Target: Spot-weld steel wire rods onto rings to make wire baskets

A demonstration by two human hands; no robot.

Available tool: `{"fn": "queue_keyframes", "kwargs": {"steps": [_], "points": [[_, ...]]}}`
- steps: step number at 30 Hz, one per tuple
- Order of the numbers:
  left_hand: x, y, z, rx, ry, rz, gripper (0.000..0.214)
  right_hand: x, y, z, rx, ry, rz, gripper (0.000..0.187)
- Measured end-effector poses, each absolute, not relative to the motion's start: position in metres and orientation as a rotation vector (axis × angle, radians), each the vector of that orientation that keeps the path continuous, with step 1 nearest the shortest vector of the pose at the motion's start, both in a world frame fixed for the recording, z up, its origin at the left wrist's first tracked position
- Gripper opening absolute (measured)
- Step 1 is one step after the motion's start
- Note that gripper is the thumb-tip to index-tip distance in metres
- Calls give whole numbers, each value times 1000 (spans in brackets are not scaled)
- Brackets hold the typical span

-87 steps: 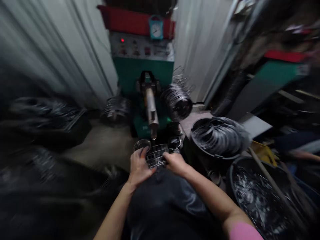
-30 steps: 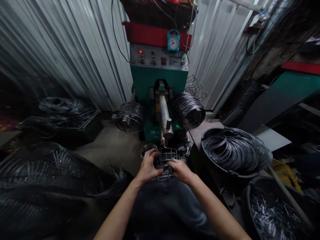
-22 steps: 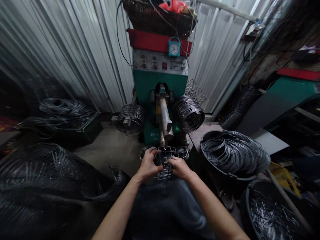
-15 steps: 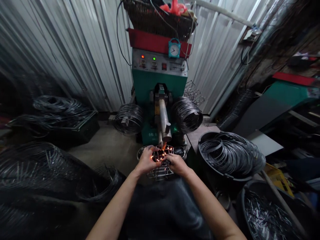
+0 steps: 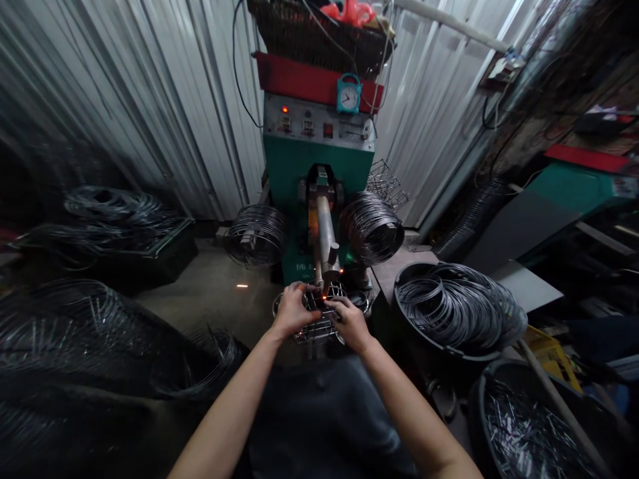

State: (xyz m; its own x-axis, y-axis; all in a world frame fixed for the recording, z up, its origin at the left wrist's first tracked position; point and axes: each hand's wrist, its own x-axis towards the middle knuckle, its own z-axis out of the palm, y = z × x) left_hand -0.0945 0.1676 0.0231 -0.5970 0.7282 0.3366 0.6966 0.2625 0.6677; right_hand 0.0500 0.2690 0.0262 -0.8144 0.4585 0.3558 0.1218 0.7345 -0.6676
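Observation:
Between my two hands is a small wire basket [image 5: 314, 328], right below the electrode arm [image 5: 325, 229] of a green spot welder [image 5: 287, 166]. My left hand [image 5: 292, 313] grips the basket's left side, its thumb pointing inward. On the right side, close to the electrode tip, my right hand [image 5: 351, 323] pinches the wirework; what exactly its fingertips hold is too small to make out. An orange glow shows at the tip where it meets the wires. Parts of the basket are hidden behind my fingers.
Wire rings hang left [image 5: 257, 234] and right [image 5: 373, 227] of the arm. A tub of wire rings [image 5: 459, 306] and a bin of short metal pieces [image 5: 534, 426] stand at right. Bundled wire [image 5: 110, 206] lies left. A blue clock [image 5: 348, 94] sits on the welder.
The bright burst of sparks has shrunk to a small glow, and one spark streaks over the floor at left. The green panel light has gone off. Both hands have shifted slightly.

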Motion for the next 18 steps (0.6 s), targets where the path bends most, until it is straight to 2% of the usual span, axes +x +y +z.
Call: {"fn": "queue_keyframes", "kwargs": {"steps": [4,8,11,18], "points": [[-96,166,21,1366,2486,1268,55,80,252,-2,-838,-1874,1480,23],[-106,174,22,1249,2505,1227,57,105,244,-24,-1199,-1358,2075,34],[-111,182,23,1231,2525,1209,56,116,244,-30,-1228,-1200,2150,39],[-117,175,28,1194,2584,1187,53,114,251,-35,-1251,-1084,2145,27]]}}
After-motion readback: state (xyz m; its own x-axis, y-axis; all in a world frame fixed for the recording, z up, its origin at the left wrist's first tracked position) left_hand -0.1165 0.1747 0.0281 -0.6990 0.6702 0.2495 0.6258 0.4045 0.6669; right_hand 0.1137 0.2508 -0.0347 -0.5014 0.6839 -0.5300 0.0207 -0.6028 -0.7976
